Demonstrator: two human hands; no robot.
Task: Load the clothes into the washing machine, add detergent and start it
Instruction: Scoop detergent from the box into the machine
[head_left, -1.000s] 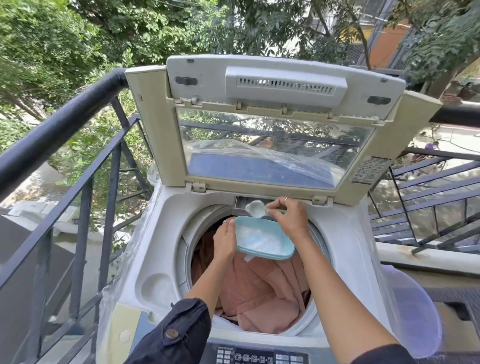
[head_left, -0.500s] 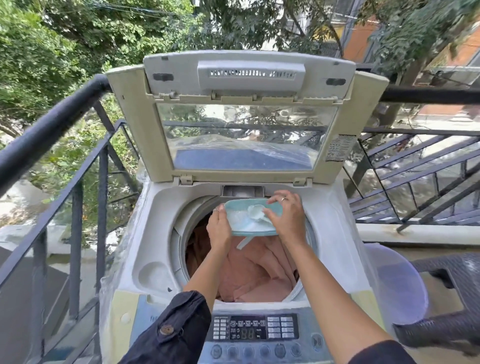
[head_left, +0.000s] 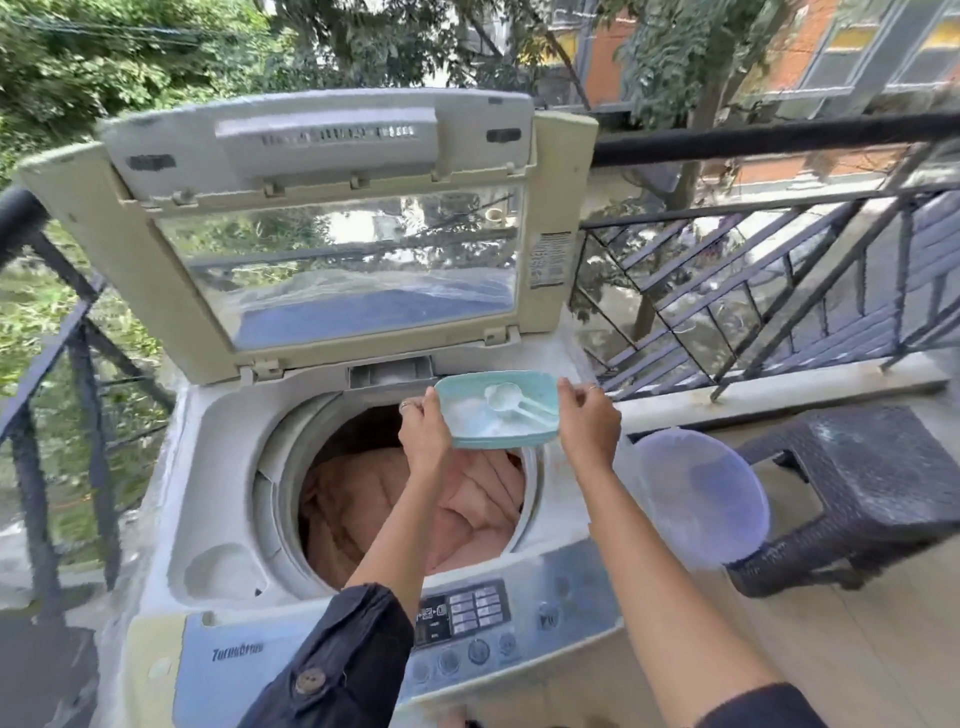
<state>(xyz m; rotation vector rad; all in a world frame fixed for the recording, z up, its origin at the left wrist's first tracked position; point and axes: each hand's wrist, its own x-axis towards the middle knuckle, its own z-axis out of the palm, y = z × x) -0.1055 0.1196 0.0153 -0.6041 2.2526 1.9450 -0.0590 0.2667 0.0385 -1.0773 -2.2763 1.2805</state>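
Clamped on the detergent tub (head_left: 498, 410) from both ends: left hand (head_left: 423, 436), right hand (head_left: 589, 423). Held level, long axis across, scoop (head_left: 503, 397) inside; pink clothes (head_left: 467, 514) directly below in the drum.

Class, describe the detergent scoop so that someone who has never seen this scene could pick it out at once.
Start at the open-lidded washing machine by the railing. Above the back of its drum, both hands hold a shallow turquoise tub of white powder. The scoop lies inside it: the only small white spoon with a round bowl, its handle pointing towards the right hand.
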